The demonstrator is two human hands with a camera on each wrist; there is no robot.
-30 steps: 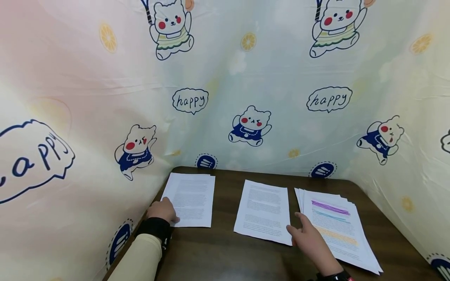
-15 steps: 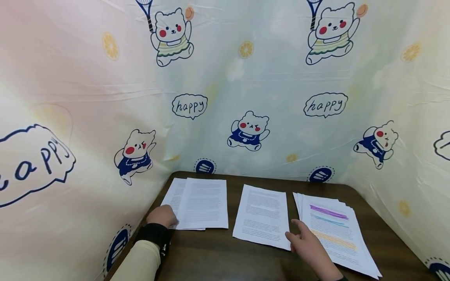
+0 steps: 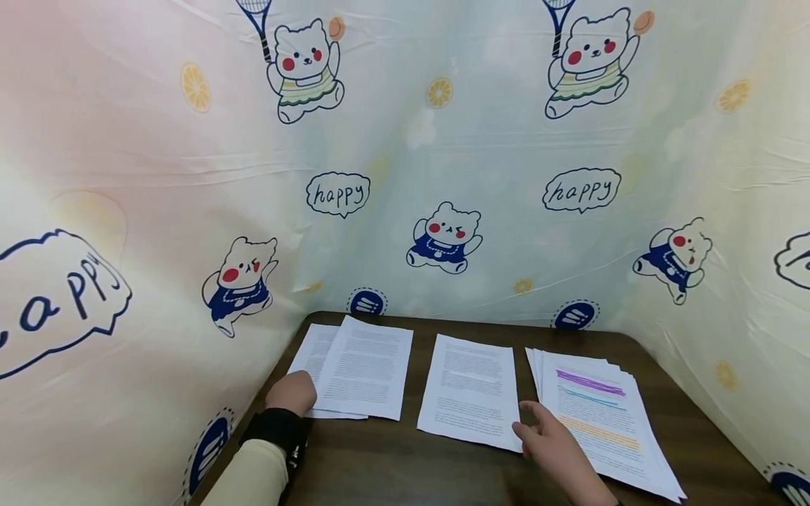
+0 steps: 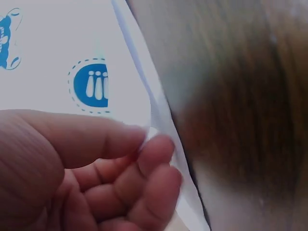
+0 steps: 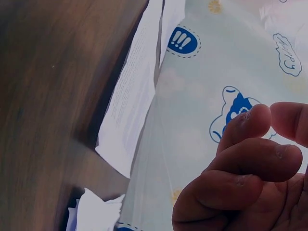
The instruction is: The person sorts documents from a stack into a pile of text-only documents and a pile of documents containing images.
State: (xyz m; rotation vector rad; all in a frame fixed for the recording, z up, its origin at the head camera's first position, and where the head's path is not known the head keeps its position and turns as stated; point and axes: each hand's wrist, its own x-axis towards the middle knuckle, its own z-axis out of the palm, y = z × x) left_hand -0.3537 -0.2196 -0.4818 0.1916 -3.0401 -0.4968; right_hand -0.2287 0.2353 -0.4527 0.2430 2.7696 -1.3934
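In the left wrist view, my left hand (image 3: 292, 393) pinches a white sheet's edge between thumb and fingertips (image 4: 159, 149). The head view shows that printed sheet (image 3: 367, 369) angled over another white paper (image 3: 311, 351) at the table's left, its lower left corner hidden behind the hand. My right hand (image 3: 560, 450) hovers at the left edge of a paper stack (image 3: 601, 450), with thumb and forefinger near the middle sheet (image 3: 471, 390). Its fingers are loosely bent with nothing between them, as the right wrist view shows of the hand (image 5: 245, 178).
The dark wooden table (image 3: 380, 464) has rounded far corners. A patterned curtain (image 3: 380, 140) with cartoon bears surrounds it on the left, back and right. Purple, blue and orange highlighter strokes mark the top page of the right stack.
On the left, the upper sheet has slid rightward off the paper under it and then turned askew, pinched by the left hand. The right hand stays nearly in place.
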